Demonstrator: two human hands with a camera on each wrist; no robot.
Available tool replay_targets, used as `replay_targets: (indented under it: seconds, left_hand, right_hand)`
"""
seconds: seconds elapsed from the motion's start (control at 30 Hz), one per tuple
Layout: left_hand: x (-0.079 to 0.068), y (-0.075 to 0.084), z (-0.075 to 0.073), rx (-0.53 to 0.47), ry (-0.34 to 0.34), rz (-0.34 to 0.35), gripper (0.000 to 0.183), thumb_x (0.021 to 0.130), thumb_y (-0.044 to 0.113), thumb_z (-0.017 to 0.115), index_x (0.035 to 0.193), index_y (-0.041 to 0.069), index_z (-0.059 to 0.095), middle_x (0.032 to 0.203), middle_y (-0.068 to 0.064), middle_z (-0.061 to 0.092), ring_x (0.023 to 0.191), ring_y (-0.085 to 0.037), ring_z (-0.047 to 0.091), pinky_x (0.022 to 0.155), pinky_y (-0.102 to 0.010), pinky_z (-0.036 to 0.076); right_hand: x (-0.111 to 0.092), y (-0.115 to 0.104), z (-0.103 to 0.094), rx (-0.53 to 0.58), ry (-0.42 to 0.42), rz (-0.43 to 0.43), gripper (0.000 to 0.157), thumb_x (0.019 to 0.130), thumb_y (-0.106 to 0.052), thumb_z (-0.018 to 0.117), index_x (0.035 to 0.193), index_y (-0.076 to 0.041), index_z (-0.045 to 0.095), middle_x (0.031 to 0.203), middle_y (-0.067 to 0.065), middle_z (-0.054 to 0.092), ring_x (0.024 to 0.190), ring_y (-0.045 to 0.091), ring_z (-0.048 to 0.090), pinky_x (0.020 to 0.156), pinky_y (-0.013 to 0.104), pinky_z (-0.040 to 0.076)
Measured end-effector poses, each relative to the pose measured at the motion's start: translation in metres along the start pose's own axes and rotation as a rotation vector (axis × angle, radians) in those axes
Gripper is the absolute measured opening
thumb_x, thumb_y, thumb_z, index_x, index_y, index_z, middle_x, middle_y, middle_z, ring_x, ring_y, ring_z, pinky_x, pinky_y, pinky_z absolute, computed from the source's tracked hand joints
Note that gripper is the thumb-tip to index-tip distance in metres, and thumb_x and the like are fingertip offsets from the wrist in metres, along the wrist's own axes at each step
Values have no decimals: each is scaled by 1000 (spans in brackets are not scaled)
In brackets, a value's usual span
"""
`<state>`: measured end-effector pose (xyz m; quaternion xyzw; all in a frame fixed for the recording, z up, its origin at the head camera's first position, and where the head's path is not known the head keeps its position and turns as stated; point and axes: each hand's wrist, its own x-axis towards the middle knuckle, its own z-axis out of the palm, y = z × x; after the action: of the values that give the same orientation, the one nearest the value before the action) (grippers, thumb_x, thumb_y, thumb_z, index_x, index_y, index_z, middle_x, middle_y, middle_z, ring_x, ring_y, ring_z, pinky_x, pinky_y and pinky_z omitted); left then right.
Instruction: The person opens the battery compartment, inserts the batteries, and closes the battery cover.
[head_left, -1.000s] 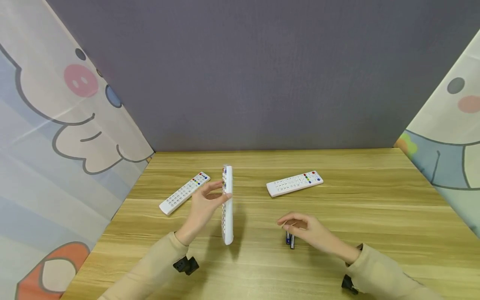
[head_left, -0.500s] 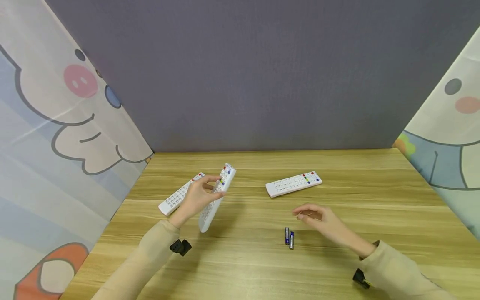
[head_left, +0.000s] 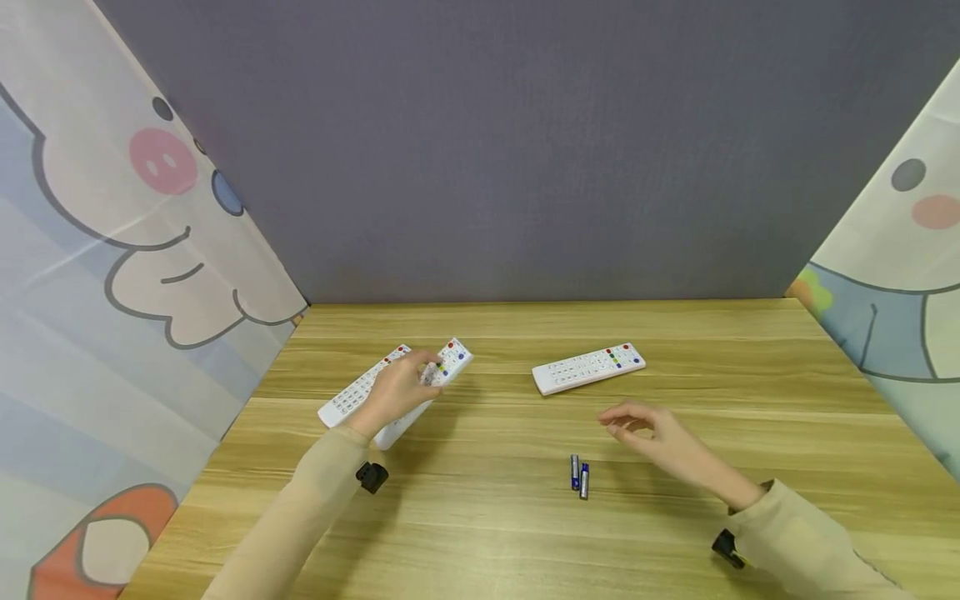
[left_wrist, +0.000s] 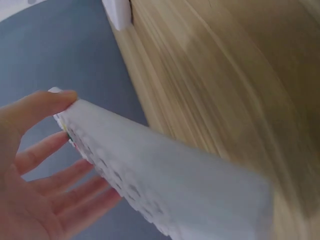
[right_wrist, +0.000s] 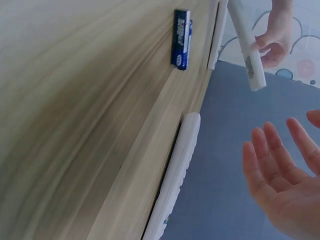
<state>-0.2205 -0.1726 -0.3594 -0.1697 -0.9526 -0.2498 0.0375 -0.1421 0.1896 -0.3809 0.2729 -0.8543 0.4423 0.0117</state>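
Note:
My left hand grips a white remote control by its sides, thumb on one edge and fingers on the other. Its buttons face up in the head view, and it is held above the table. In the left wrist view the thumb presses near the far end of that remote. A second remote lies on the table, partly behind the left hand. My right hand hovers with loosely bent fingers and nothing in them. Two blue batteries lie side by side on the table, left of that hand.
Another white remote lies buttons up on the wooden table, right of the middle. A dark grey panel rises along the table's back edge. Curtains with cartoon prints hang at both sides.
The left hand has turned its remote from on edge to buttons up, tilted it, and moved it left and lower. The right hand has drawn away from the batteries to the right.

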Motion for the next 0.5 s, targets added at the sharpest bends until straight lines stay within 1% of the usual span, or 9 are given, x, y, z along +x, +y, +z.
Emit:
replay_targets:
  seconds: [0.07, 0.1, 0.2, 0.27, 0.37, 0.5]
  left_hand:
    - [2, -2, 1, 35, -13, 3, 45, 70, 18, 74, 110, 5, 57, 110, -14, 58, 45, -9, 34, 38, -20, 33]
    - [3, -3, 2, 52, -17, 5, 45, 70, 18, 74, 109, 5, 58, 111, -15, 58, 47, -10, 37, 39, -21, 34]
    - [6, -7, 4, 98, -23, 9, 44, 69, 18, 74, 108, 5, 58, 112, -16, 57, 58, -13, 46, 45, -23, 40]
    - [8, -9, 5, 109, -27, 7, 44, 69, 18, 74, 108, 5, 58, 112, -16, 58, 61, -15, 47, 47, -24, 41]
    - [11, -11, 7, 113, -36, -1, 45, 69, 18, 74, 108, 5, 58, 112, -16, 58, 57, -14, 43, 44, -23, 38]
    - [13, -15, 11, 113, -49, -16, 44, 69, 17, 74, 108, 4, 58, 109, -15, 59, 51, -12, 37, 41, -22, 34]
  right_hand:
    - [0, 1, 0, -27, 7, -26, 19, 85, -5, 55, 104, -2, 60, 99, 10, 62, 83, 4, 55, 69, 24, 52]
    - [0, 2, 0, -38, 11, -34, 19, 85, -4, 55, 103, -2, 60, 98, 10, 63, 83, 4, 55, 69, 24, 51]
    - [-1, 5, 0, -65, 21, -57, 18, 84, -3, 56, 102, -3, 60, 95, 9, 62, 81, 4, 55, 69, 24, 51]
    - [-1, 6, 0, -83, 30, -61, 19, 84, -3, 57, 102, -3, 60, 94, 9, 63, 81, 4, 55, 69, 25, 51]
    - [-2, 7, 0, -112, 37, -45, 19, 84, -4, 57, 102, -2, 61, 94, 7, 63, 81, 4, 55, 69, 28, 52]
    - [-2, 9, 0, -126, 33, 1, 18, 86, -9, 56, 102, -3, 61, 95, 7, 63, 81, 4, 55, 70, 30, 52]
